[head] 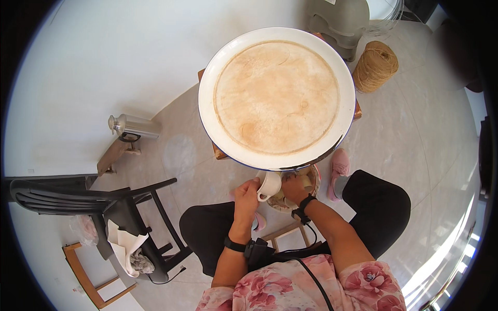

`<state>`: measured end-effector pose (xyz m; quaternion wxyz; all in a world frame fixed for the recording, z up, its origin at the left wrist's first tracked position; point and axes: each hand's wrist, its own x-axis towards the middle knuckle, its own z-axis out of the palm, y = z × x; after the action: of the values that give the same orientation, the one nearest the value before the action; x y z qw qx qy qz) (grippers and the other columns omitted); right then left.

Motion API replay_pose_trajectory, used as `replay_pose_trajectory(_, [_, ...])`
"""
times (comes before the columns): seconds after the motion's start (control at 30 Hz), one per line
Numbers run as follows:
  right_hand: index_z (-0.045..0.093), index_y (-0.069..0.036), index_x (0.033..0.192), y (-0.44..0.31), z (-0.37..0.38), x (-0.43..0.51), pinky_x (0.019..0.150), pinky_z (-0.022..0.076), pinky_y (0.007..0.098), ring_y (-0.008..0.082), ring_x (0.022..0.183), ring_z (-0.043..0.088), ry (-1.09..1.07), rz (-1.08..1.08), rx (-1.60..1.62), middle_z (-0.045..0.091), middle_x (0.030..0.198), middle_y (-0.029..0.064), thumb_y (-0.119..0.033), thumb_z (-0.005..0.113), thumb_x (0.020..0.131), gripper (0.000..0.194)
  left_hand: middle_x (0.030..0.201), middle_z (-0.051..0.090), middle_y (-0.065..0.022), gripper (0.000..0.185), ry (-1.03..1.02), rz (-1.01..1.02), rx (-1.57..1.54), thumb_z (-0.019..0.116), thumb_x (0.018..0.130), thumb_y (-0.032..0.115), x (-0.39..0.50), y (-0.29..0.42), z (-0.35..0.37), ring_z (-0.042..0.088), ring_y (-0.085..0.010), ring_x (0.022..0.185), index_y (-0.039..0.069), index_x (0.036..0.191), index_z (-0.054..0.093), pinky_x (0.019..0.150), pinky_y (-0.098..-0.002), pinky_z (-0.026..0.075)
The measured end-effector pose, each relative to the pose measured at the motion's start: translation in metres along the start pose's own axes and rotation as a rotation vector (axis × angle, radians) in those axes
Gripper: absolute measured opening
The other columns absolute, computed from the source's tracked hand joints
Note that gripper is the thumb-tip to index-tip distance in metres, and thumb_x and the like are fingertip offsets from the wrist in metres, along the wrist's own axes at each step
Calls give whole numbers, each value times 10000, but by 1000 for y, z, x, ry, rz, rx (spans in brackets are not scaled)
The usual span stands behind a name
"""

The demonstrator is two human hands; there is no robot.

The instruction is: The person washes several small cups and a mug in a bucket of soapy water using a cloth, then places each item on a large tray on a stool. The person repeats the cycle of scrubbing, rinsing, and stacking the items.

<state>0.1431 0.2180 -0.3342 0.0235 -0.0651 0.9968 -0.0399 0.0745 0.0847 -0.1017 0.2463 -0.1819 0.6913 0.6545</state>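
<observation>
A large round white enamel tray (276, 97) with a worn, brown-stained middle and a dark blue rim lies before me. Just below its near edge, my left hand (249, 192) holds a white cup (269, 186) with a handle. My right hand (294, 187) reaches into a patterned round basin (316, 186), which stands lower down, partly under the tray's edge. Pale cups or similar pieces lie in the basin around that hand. My right fingertips are partly hidden, so what they touch is unclear.
Twine spool (376, 67) and grey plastic stool (342, 23) are at the upper right. A metal flask (136, 126) stands by a small wooden bench (113, 155) at left. A black chair (124, 210) holds a white cloth (123, 248). Wooden supports (220, 152) show beneath the tray.
</observation>
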Motion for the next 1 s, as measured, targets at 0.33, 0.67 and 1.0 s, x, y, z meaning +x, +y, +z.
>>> replay_pose_trajectory(0.33, [714,-123,909,29,-20,-1,804,486,420,215,1003,597,-306,-369,35,681,936,6,-152,582,796,176,559,528,22,327,-46,14,-22,543,950,256,-2,-3,-2,389,-49,430,56,709,640,392,-225,251])
replay_pose_trajectory(0.67, [740,-69,877,38,-32,9,706,495,470,299,998,599,-477,-534,-127,679,941,121,-142,573,815,193,581,557,19,322,-37,35,-25,552,946,266,1,-6,-4,413,-52,452,26,771,678,422,-219,275])
replay_pose_trajectory(1.0, [736,-89,768,54,-6,6,683,528,408,270,900,637,-303,-554,82,692,887,83,-146,650,725,112,582,536,27,318,-31,73,-60,547,945,270,1,-7,-5,358,-47,436,42,754,661,405,-229,236])
